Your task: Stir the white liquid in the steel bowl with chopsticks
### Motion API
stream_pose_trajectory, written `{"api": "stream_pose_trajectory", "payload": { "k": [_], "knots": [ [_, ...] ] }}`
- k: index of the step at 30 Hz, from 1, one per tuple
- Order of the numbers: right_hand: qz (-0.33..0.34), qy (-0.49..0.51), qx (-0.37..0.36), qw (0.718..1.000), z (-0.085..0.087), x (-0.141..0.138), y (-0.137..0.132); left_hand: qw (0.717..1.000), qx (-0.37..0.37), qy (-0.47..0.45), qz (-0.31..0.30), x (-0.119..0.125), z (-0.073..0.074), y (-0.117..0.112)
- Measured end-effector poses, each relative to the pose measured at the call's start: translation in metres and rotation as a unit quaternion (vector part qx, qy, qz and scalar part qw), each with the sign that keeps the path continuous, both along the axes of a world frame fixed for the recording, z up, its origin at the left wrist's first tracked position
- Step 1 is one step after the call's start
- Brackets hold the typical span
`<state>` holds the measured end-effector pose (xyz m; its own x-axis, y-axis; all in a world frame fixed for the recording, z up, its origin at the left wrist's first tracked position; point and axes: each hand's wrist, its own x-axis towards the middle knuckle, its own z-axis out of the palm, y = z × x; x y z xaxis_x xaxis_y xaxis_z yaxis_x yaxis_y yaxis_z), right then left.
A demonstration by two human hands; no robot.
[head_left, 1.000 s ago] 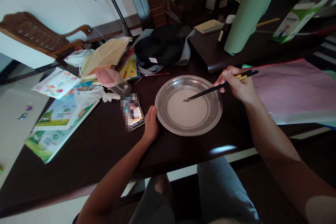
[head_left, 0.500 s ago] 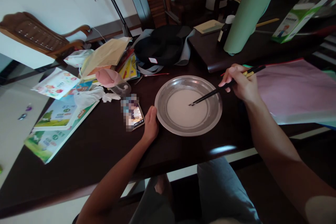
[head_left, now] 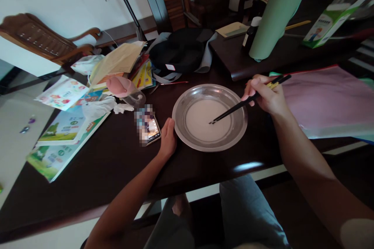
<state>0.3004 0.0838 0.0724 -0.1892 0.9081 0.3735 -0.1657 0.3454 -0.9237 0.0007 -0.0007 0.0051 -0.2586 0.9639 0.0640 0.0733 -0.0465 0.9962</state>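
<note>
A round metal basin [head_left: 181, 132] stands on the dark table in front of me, holding a cloudy whitish liquid [head_left: 201, 118]. My left hand [head_left: 168, 137] is closed against the basin's left rim, fingers together; its thumb is hidden. My right hand [head_left: 264, 93] is closed round a pair of black chopsticks [head_left: 238, 107] with gold bands near the upper end. They slant down to the left over the basin, and their tips meet the liquid near its middle. A phone [head_left: 149, 125] with a lit screen lies just left of my left hand.
Books [head_left: 62, 128], crumpled tissue [head_left: 124, 108] and a pink-capped clear bottle [head_left: 122, 87] lie to the left. Behind the basin is a black bag [head_left: 178, 52]. A pinkish plastic folder [head_left: 327, 101] lies right; a green roll [head_left: 280, 15] stands behind, beside a dark bottle [head_left: 250, 35].
My right hand has shifted slightly left, and the chopstick tips have moved a little toward me in the liquid. My left hand and the basin have stayed in place.
</note>
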Motion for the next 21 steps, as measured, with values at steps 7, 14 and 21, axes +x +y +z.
{"api": "stream_pose_trajectory", "payload": {
  "k": [7,14,21],
  "knots": [
    [-0.017,-0.05,0.014,0.998,0.002,-0.003,-0.001,1.0,-0.002,-0.012,-0.001,0.001,0.001,0.0],
    [0.014,0.005,0.014,1.0,-0.001,-0.002,-0.001,1.0,-0.009,-0.011,-0.001,0.001,0.001,0.0],
    [-0.045,-0.006,0.023,0.999,0.001,-0.001,0.001,1.0,-0.006,0.016,0.004,0.004,0.011,-0.001]
  ]
}}
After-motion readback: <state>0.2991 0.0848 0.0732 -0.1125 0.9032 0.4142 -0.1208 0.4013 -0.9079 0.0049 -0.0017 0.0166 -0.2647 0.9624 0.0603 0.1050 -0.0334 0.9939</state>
